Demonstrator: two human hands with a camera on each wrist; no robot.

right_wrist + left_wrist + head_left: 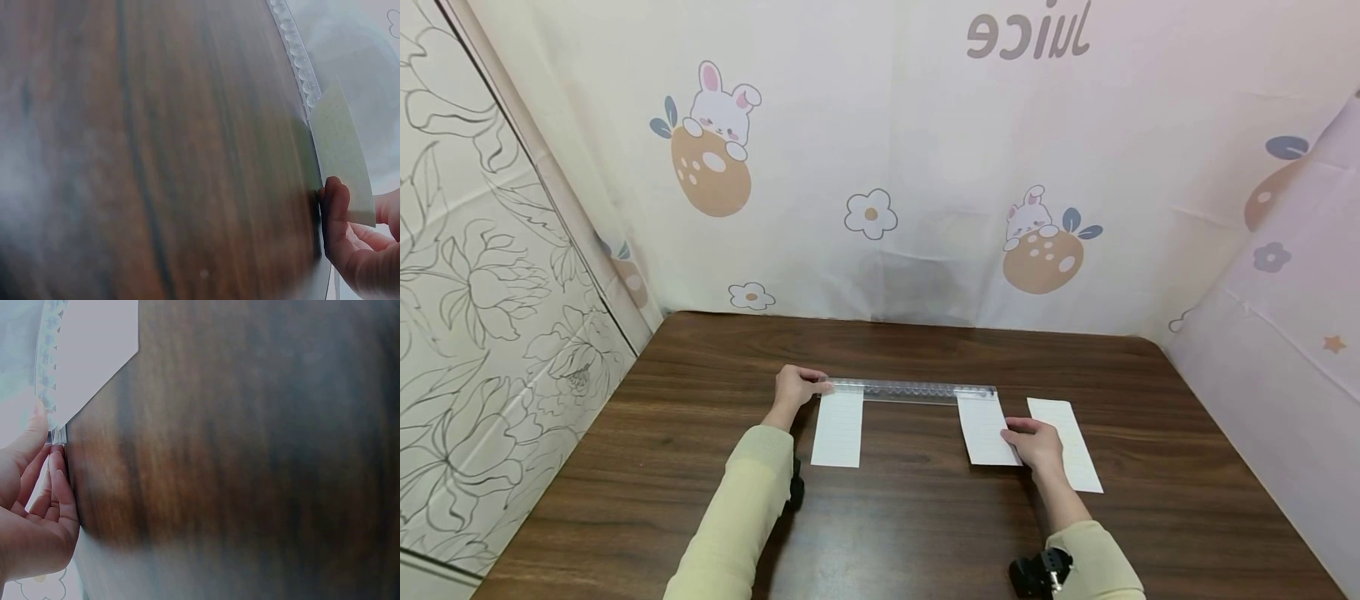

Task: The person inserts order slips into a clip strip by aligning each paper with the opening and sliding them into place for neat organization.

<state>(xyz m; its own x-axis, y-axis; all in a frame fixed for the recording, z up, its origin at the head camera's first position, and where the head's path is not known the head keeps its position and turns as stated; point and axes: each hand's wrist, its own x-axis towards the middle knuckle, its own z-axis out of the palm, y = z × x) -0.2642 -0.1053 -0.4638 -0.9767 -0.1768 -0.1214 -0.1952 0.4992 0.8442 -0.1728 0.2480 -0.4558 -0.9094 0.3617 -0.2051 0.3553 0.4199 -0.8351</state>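
Note:
A clear plastic rail (910,391) with a row of small round balls along it lies crosswise on the table. At its left end, my left hand (796,390) grips it between thumb and fingers. One white lined paper slip (837,429) has its top edge at the rail's left part, close by the thumb. Another white slip (987,429) meets the rail's right end; my right hand (1037,446) pinches this slip's lower right side. In the right wrist view that slip (342,140) stands tilted up off the table at its near end.
A third white slip (1081,458) lies on the brown wooden table (910,525), partly behind the right hand. A printed cloth (820,150) hangs along the table's back edge, and a flower-patterned panel (497,292) stands to the left.

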